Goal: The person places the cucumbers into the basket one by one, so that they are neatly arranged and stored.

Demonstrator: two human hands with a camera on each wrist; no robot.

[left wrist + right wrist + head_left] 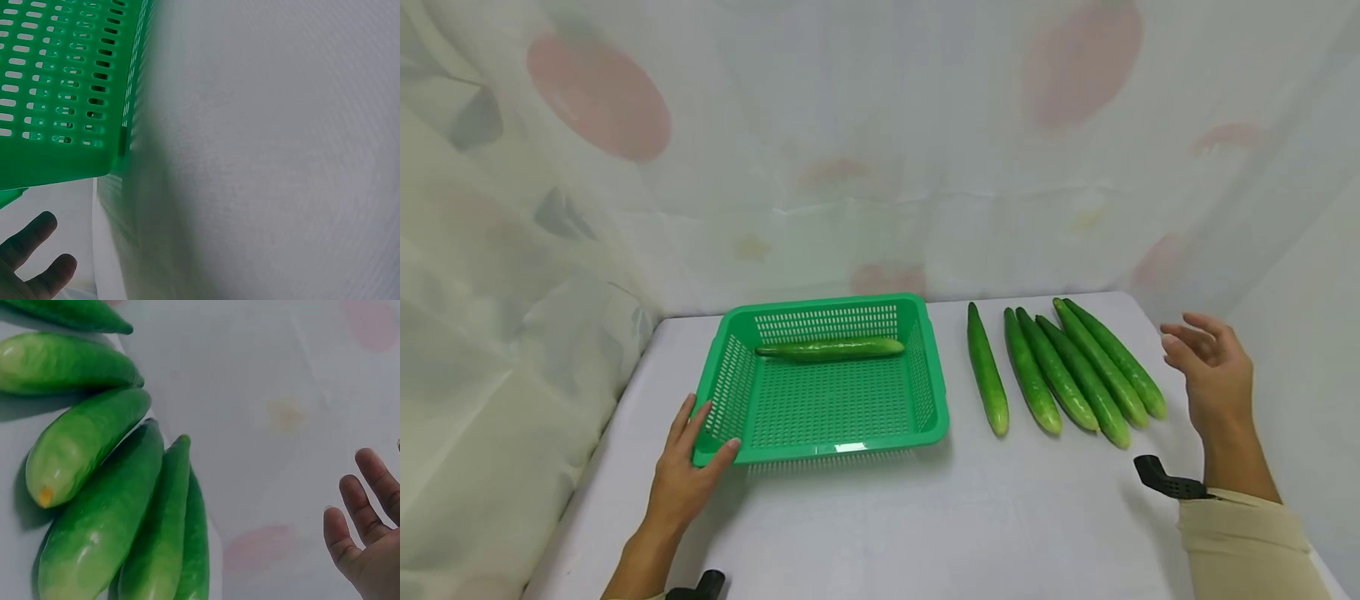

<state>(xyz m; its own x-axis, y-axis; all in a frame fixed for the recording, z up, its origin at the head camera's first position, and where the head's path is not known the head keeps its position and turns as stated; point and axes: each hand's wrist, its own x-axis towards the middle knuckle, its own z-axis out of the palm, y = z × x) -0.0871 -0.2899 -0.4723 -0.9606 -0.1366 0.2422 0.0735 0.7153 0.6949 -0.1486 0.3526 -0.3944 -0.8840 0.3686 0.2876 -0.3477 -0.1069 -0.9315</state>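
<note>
A green plastic basket (842, 452) with slotted walls stands on the left of the table, one cucumber (831, 350) lying along its far side. My left hand (681, 483) is at the basket's near left corner, thumb over the rim and fingers extended along the outer side. To the right of the basket, several cucumbers (1060, 375) lie side by side, pointing away from me; one cucumber (987, 371) lies a little apart, nearest the basket. My right hand (1217, 375) is raised to the right of the row, fingers loosely bent and holding nothing.
The table (925, 525) has a white cover. A patterned white curtain (880, 167) hangs behind it, and pale fabric (505, 350) hangs along the left side. Small black devices are strapped at both wrists.
</note>
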